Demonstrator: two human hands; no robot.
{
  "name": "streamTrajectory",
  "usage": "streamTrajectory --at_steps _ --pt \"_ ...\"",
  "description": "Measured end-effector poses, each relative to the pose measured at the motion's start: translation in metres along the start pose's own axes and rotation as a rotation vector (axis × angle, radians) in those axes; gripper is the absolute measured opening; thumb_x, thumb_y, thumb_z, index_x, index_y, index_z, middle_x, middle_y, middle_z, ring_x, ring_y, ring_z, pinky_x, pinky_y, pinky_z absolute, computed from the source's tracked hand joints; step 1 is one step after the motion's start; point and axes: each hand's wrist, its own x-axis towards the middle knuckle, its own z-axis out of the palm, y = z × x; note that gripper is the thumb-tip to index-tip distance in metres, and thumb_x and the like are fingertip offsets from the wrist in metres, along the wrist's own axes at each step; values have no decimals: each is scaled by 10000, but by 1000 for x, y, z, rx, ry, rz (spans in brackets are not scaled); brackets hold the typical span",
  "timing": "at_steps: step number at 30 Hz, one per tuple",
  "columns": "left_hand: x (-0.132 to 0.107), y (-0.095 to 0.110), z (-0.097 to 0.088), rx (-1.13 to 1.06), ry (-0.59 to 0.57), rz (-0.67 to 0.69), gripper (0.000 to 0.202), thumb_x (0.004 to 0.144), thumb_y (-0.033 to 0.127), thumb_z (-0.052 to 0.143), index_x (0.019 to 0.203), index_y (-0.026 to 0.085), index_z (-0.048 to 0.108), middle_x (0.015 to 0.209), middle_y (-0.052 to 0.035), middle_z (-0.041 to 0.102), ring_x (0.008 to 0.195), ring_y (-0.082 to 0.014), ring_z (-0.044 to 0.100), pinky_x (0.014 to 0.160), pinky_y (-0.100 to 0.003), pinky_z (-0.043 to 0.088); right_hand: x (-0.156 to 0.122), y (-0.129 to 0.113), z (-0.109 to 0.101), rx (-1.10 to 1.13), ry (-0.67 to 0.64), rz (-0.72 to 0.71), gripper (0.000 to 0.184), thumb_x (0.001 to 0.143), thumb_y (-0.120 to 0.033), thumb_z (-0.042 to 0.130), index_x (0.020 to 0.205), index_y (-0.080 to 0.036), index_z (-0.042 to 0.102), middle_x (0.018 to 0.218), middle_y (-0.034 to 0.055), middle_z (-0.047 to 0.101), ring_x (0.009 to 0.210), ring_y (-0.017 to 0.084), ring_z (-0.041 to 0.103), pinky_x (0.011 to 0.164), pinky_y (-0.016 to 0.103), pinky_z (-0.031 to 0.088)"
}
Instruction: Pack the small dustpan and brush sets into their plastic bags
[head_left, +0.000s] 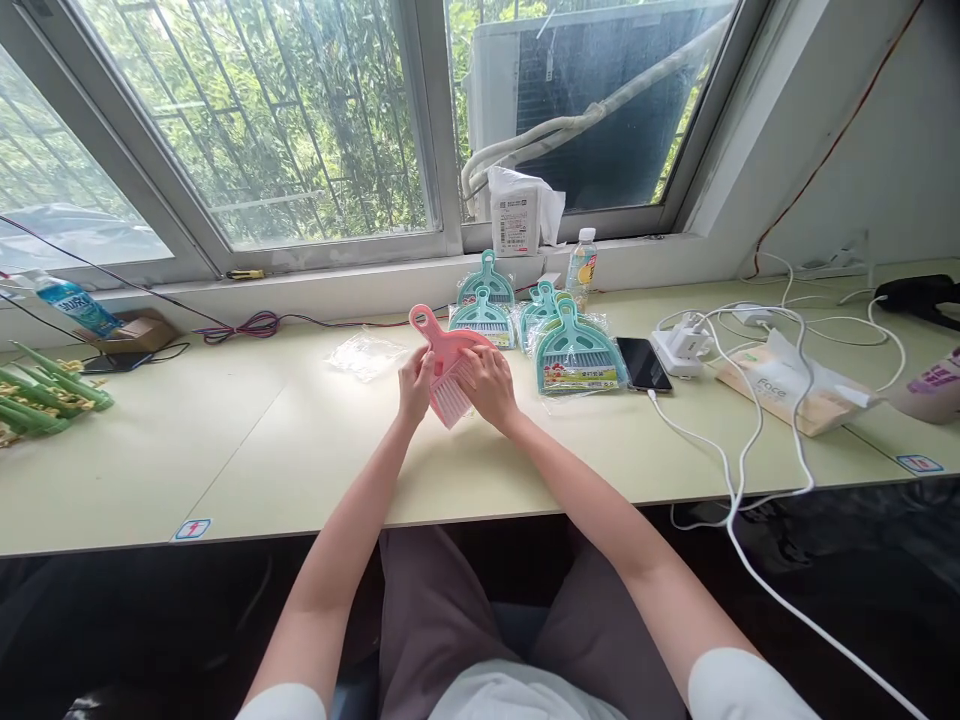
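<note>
A small pink dustpan (448, 343) with a matching brush (451, 402) is held up just above the table, its handle pointing to the upper left and the pale bristles facing down. My left hand (415, 386) grips the left edge near the handle. Across the right side, my right hand (491, 386) has its fingers wrapped over the pan and brush, hiding part of both. Behind and to the right stand several turquoise dustpan-and-brush sets (576, 350) in clear wrap. A crumpled clear plastic bag (365, 354) lies left of my hands.
A phone (643, 364), a power strip (682, 345) with white cables and a tissue pack (795, 385) are to the right. A drink bottle (582, 265) stands by the window sill. Green stalks (49, 395) and a cardboard box (142, 330) sit far left.
</note>
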Motion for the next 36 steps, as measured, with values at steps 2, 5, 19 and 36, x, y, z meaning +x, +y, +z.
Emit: streamTrajectory --at_steps 2,5,19,36 --pt "-3 4 -1 46 -57 47 429 909 506 477 1085 160 658 695 -17 633 628 -138 542 641 -262 411 0 -1 1 17 7 41 400 931 -429 513 1269 -224 578 1246 121 560 1162 283 481 966 424 392" --pt "-4 6 -3 84 -93 90 425 896 509 500 1066 162 676 664 -10 621 614 -138 529 628 -260 404 3 2 2 95 42 91 333 940 -459 493 1135 -240 651 1198 101 563 1118 260 490 948 395 405" --pt "2 13 -5 -127 -216 -20 462 879 549 480 882 150 712 815 -54 676 752 -179 587 696 -270 450 11 11 8 266 92 135 253 922 -422 536 861 -201 643 933 63 513 974 216 499 894 337 435" --pt "3 10 0 -154 -286 -81 437 875 540 479 771 156 661 735 -37 632 702 -165 552 678 -269 431 11 7 -1 232 -12 181 350 887 -499 536 772 -199 673 858 31 525 893 179 540 751 276 420"
